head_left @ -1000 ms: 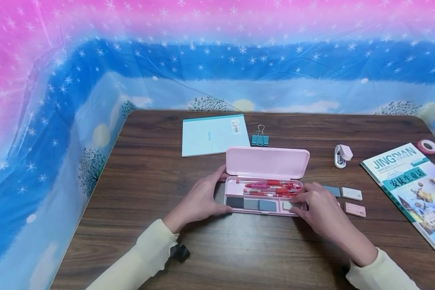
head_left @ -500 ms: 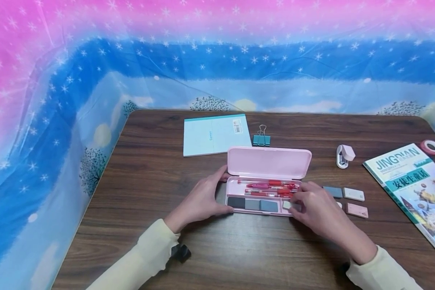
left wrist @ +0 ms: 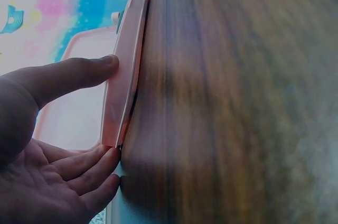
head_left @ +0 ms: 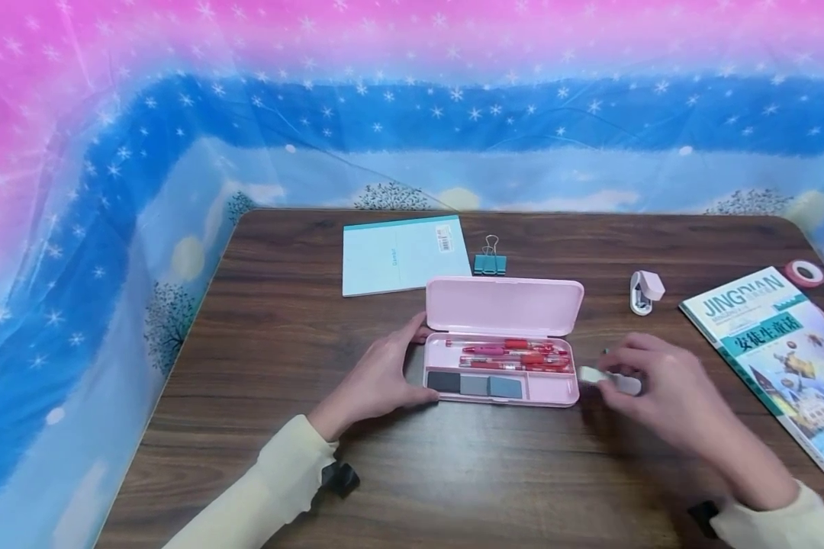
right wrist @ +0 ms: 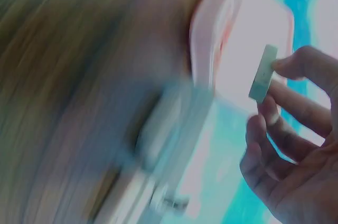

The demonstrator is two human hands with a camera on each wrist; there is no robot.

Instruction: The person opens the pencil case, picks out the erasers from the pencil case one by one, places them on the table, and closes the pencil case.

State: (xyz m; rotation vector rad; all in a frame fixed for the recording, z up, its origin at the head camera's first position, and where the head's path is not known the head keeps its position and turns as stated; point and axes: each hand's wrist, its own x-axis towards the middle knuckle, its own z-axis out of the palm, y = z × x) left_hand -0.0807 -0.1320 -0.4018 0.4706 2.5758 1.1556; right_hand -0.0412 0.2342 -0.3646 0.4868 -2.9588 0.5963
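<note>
An open pink pencil case (head_left: 504,305) lies mid-table with its lid standing up. Red pens (head_left: 515,354) fill its upper tray, and three grey and blue erasers (head_left: 477,385) sit in the lower one. My left hand (head_left: 417,364) grips the case's left end; in the left wrist view its thumb (left wrist: 79,73) presses the pink edge (left wrist: 124,92) with the fingers (left wrist: 90,166) beneath. My right hand (head_left: 606,374) hovers just right of the case and pinches a small white eraser (head_left: 593,374), seen edge-on as the eraser (right wrist: 262,73) in the blurred right wrist view.
A light blue notepad (head_left: 401,254) and a teal binder clip (head_left: 490,261) lie behind the case. A small white stapler (head_left: 645,291), a picture book (head_left: 776,343) and a pink tape roll (head_left: 805,272) are at the right. Starry plastic sheeting surrounds the wooden table (head_left: 281,343).
My right hand has pulled the white eraser out of the case's lower right compartment and moved right, covering the loose erasers on the table. The left hand has stayed put.
</note>
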